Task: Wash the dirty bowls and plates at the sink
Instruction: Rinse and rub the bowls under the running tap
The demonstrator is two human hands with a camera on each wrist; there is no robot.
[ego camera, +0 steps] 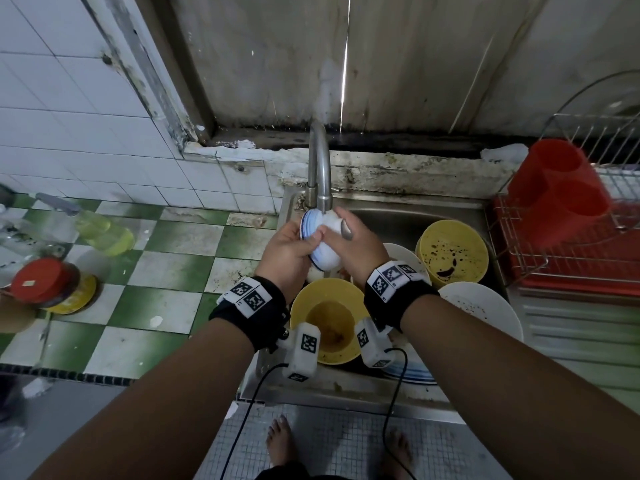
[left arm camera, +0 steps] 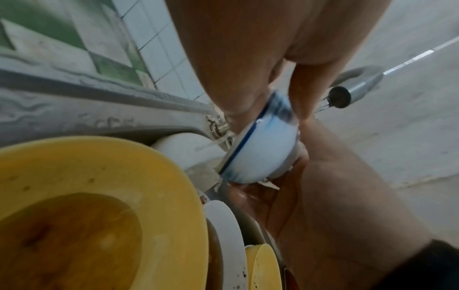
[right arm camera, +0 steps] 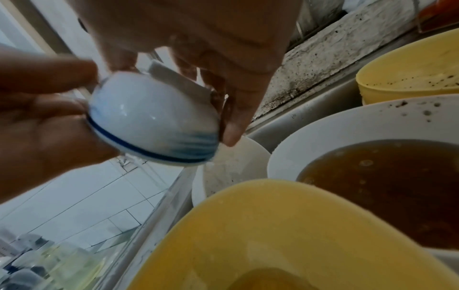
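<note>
A small white bowl (ego camera: 325,254) with a blue rim band is held on its side just under the faucet (ego camera: 320,168) spout. My left hand (ego camera: 294,240) grips its rim side, thumb over the edge. My right hand (ego camera: 346,237) curls round its base and foot. In the left wrist view the bowl (left arm camera: 263,149) is wet and a thin stream leaves the spout (left arm camera: 340,96). The right wrist view shows the bowl (right arm camera: 154,117) between both hands. Below, in the sink (ego camera: 398,216), lie a yellow bowl (ego camera: 325,317) of brown water, a speckled yellow bowl (ego camera: 453,251) and dirty white plates (ego camera: 481,306).
A red dish rack (ego camera: 561,258) with a red cutlery holder (ego camera: 554,188) stands right of the sink. On the green-and-white tiled counter at the left are an oil bottle (ego camera: 100,230) and a red-lidded jar (ego camera: 45,285). Bare feet show below on the floor.
</note>
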